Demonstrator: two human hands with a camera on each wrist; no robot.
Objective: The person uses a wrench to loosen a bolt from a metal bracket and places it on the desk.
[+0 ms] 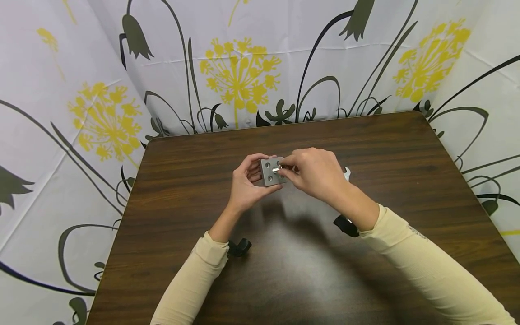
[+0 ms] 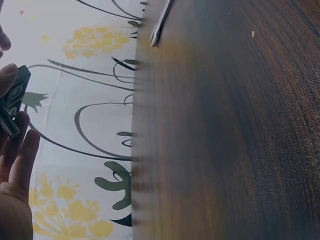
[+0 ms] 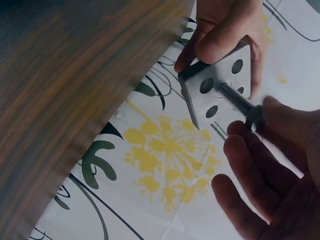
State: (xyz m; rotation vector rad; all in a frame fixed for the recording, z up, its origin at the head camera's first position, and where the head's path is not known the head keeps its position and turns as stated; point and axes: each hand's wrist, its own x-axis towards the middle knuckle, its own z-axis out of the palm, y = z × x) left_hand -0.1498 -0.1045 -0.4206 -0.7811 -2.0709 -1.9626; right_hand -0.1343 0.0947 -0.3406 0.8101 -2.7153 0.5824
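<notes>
My left hand (image 1: 245, 185) holds a square grey metal block (image 1: 266, 172) by its edges, thumb along the near side and fingers at the far side. Several round holes pierce its face, clearest in the right wrist view. Between thumb and fingers, my right hand (image 1: 318, 174) pinches a bolt (image 3: 235, 98) by its head. The threaded shank meets the middle of the block's face, among the larger holes; how deep its tip sits cannot be told. In the left wrist view, block and bolt (image 2: 9, 125) show only partly at the left edge.
Below the hands is a brown wood-grain table (image 1: 183, 189). A metal wrench (image 2: 161, 25) lies on it, mostly hidden behind the right hand in the head view. A white flowered curtain (image 1: 170, 76) hangs beyond the table's edges. Black wrist mounts (image 1: 239, 248) are on both arms.
</notes>
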